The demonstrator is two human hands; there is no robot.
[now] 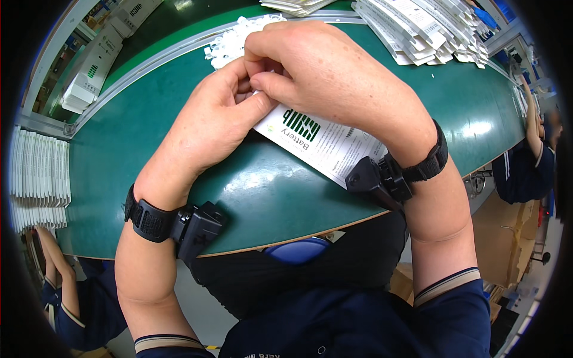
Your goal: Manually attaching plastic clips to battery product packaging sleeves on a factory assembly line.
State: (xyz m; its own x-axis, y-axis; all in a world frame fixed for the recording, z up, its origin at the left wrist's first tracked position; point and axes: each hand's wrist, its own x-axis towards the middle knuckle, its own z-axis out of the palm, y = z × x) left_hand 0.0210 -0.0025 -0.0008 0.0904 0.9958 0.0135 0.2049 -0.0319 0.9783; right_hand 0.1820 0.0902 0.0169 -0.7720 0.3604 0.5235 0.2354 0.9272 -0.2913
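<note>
A flat white carton [322, 149] with green and black print lies slantwise on the green table, its near right end under my right wrist. My left hand [209, 122] is closed on the carton's far end, thumb pressed on top. Over that same end my right hand [325, 68] bends in, thumb and fingers pinched together against the left fingertips. What the right fingertips hold is hidden behind the knuckles. Just beyond both hands sits a heap of small white plastic pieces [228, 49].
Flat white cartons [418, 30] are piled at the far right. More cartons [40, 173] stand in a row at the left edge. Beyond the table's metal rail, white boxes [89, 77] lie at the far left. Co-workers' arms [62, 268] show at both sides.
</note>
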